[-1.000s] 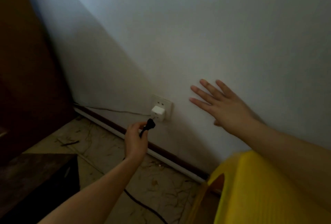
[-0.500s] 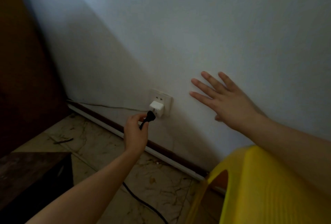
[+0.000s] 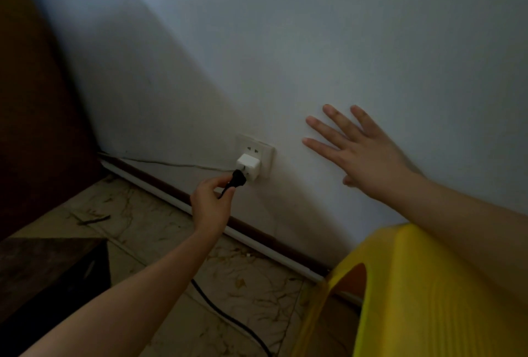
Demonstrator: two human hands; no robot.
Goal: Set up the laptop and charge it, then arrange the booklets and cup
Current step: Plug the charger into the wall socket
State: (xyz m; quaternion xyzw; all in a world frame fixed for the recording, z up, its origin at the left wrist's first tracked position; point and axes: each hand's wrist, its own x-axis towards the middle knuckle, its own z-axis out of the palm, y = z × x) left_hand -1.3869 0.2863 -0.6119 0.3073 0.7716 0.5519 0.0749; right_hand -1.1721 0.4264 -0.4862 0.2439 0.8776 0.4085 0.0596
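My left hand [image 3: 211, 204] pinches a black charger plug [image 3: 239, 180] and holds it against a white adapter [image 3: 249, 166] that sits in the wall socket [image 3: 257, 151]. The plug's black cable [image 3: 228, 317] trails down across the floor toward the bottom of the view. My right hand [image 3: 360, 151] lies flat on the white wall to the right of the socket, fingers spread, holding nothing. The laptop, the booklets and the cup are out of view.
A yellow plastic stool [image 3: 434, 293] fills the lower right under my right arm. A dark wooden piece of furniture [image 3: 48, 268] stands at the lower left, with a brown panel [image 3: 31, 116] behind it. A thin grey wire [image 3: 171, 164] runs along the skirting.
My left hand has carried the black plug up and right, from just short of the adapter to touching it. The right hand stays flat on the wall.
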